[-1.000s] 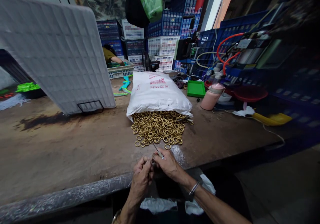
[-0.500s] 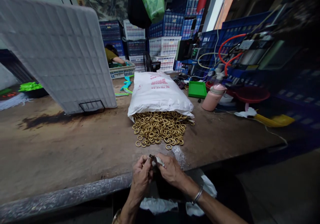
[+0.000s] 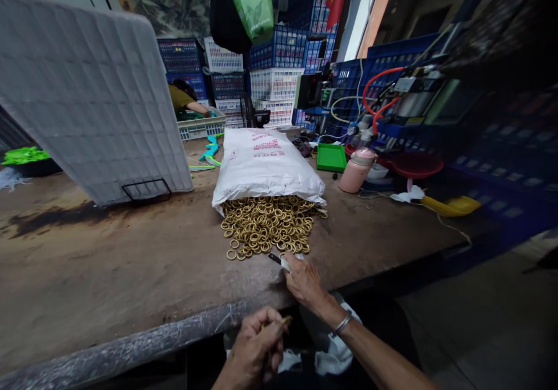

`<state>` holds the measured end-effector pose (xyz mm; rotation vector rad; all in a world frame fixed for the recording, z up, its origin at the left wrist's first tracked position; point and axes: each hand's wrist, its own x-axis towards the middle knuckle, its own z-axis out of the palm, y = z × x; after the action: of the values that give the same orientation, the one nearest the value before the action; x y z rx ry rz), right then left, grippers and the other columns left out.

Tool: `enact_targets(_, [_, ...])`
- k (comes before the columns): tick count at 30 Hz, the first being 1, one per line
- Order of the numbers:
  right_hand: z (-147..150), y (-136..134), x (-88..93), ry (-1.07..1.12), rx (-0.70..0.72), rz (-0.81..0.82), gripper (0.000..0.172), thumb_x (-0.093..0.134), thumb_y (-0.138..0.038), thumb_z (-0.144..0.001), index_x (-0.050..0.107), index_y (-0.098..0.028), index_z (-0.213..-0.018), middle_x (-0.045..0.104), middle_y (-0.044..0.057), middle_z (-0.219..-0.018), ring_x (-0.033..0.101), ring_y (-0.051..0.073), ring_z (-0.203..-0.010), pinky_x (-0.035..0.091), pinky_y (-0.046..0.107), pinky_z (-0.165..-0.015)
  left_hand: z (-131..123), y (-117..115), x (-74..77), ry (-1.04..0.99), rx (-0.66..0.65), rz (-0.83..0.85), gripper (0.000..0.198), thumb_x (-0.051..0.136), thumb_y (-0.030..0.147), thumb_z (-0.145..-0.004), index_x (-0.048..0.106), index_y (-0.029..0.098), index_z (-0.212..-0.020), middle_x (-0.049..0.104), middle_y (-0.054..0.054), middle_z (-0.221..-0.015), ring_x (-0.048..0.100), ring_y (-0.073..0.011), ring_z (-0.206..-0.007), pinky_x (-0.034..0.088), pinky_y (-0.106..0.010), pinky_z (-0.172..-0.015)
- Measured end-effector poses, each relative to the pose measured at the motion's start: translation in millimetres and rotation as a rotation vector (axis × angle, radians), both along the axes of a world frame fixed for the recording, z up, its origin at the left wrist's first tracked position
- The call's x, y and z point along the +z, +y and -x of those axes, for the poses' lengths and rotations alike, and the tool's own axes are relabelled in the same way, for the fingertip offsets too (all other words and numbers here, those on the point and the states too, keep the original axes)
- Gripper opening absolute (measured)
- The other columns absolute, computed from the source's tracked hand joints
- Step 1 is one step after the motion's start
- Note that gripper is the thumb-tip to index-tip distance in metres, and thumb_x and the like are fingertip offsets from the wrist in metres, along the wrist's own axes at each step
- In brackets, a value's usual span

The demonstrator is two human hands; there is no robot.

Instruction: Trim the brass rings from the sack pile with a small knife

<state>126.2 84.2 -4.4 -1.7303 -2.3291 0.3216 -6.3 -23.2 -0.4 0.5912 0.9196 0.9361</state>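
Note:
My right hand (image 3: 305,282) is closed around a small knife with a dark blade (image 3: 274,258) and a pale, wrapped-looking handle. The blade points toward the near edge of a heap of brass-coloured rings (image 3: 261,227) on the table. That heap spills from the mouth of a white sack (image 3: 270,166) with red print. Lower down, in front of the table edge, my left hand (image 3: 257,349) has its fingers pinched together. A brass-coloured ring (image 3: 287,321) shows at its fingertips, partly hidden by the thumb.
A tall grey padded panel (image 3: 108,105) stands at left on the brown table (image 3: 131,274). To the right are a green tray (image 3: 331,157), a pink bottle (image 3: 357,172) and a yellow scoop (image 3: 453,206). Behind, another person reaches into a pale crate (image 3: 203,128) near stacked crates.
My hands, together before, are now apart. The right hand with the knife has moved forward toward the ring heap; the left has dropped back toward me. The camera view has shifted slightly right.

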Motion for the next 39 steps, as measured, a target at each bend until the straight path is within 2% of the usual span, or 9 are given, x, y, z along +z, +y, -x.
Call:
enact_targets(4, [-9,11,-3.2,0.064,-0.154,-0.014,0.013,0.041,-0.020,-0.082,0.052,-0.020,-0.089,0.064,0.003,-0.075,0.056,0.014,-0.065,0.023,0.024,-0.054,-15,-7,-46.7,-0.058,-0.078,0.208,0.031,0.071,0.040,-0.057,0.053,0.014,-0.060,0.049,0.003,-0.040,0.036,-0.0047,-0.026,0.017,-0.016,-0.029])
enact_targets(7, [-11,15,-4.5,0.080,-0.181,-0.018,0.012,0.045,-0.026,-0.083,0.052,-0.020,-0.090,0.064,0.003,-0.078,0.058,0.015,-0.068,0.024,0.024,-0.054,-19,-4,-69.1,-0.075,0.112,0.525,0.020,0.066,0.027,-0.065,0.053,0.012,-0.061,0.053,-0.001,-0.044,0.044,-0.0059,-0.032,0.026,-0.014,-0.033])
enact_targets(10, [-9,16,-5.3,0.073,-0.144,-0.027,0.014,0.047,-0.032,-0.082,0.050,-0.021,-0.092,0.065,0.002,-0.078,0.058,0.015,-0.068,0.023,0.023,-0.054,-21,3,-74.7,-0.121,0.321,0.708,0.013,0.055,0.022,-0.075,0.048,0.013,-0.069,0.057,-0.005,-0.053,0.057,-0.0131,-0.045,0.040,-0.020,-0.044])
enact_targets(13, [-6,15,-4.5,0.025,-0.119,-0.023,0.015,0.048,-0.033,-0.082,0.050,-0.023,-0.093,0.065,0.001,-0.079,0.059,0.016,-0.069,0.023,0.024,-0.054,-23,8,-75.8,-0.199,0.404,0.714,0.007,0.048,0.017,-0.077,0.045,0.015,-0.083,0.058,-0.006,-0.063,0.063,-0.0204,-0.058,0.046,-0.030,-0.055])
enact_targets(19, [-3,16,-1.9,-0.026,-0.118,0.012,0.014,0.047,-0.030,-0.082,0.048,-0.023,-0.094,0.065,0.002,-0.082,0.060,0.017,-0.074,0.024,0.024,-0.054,-23,10,-85.7,-0.197,0.384,0.691,0.025,0.047,0.013,-0.075,0.040,0.014,-0.098,0.056,-0.009,-0.074,0.062,-0.0207,-0.060,0.047,-0.031,-0.057])
enact_targets(26, [-6,13,-3.5,-0.011,-0.090,0.010,0.014,0.042,-0.022,-0.083,0.047,-0.021,-0.096,0.064,0.003,-0.077,0.058,0.016,-0.069,0.024,0.024,-0.054,-21,5,-94.6,-0.158,0.357,0.653,0.023,0.051,0.016,-0.074,0.043,0.012,-0.094,0.057,-0.011,-0.076,0.062,-0.0210,-0.063,0.048,-0.031,-0.059])
enact_targets(30, [-8,6,-8.8,0.108,-0.071,0.003,0.013,0.045,-0.021,-0.080,0.048,-0.022,-0.092,0.062,0.000,-0.073,0.056,0.014,-0.064,0.025,0.023,-0.055,-24,0,-80.9,-0.077,0.242,0.560,0.025,0.062,0.028,-0.069,0.049,0.012,-0.082,0.057,-0.009,-0.071,0.061,-0.0180,-0.059,0.045,-0.026,-0.050])
enact_targets(34, [-3,-2,-11.4,0.339,-0.026,0.044,0.007,0.045,-0.026,-0.080,0.048,-0.021,-0.083,0.056,-0.002,-0.065,0.051,0.013,-0.059,0.028,0.021,-0.054,-22,1,-41.3,0.038,0.067,0.201,0.043,0.068,0.050,-0.056,0.055,0.011,-0.071,0.057,-0.005,-0.060,0.051,-0.0109,-0.042,0.036,-0.020,-0.034])
enact_targets(39, [7,-15,-1.2,0.550,0.081,0.063,0.011,0.043,-0.030,-0.081,0.046,-0.021,-0.076,0.050,-0.003,-0.064,0.046,0.011,-0.058,0.030,0.020,-0.054,-8,20,1.9,0.337,0.388,0.016,0.040,0.060,0.052,-0.065,0.051,0.017,-0.083,0.047,0.007,-0.047,0.033,-0.0038,-0.031,0.023,-0.015,-0.030])
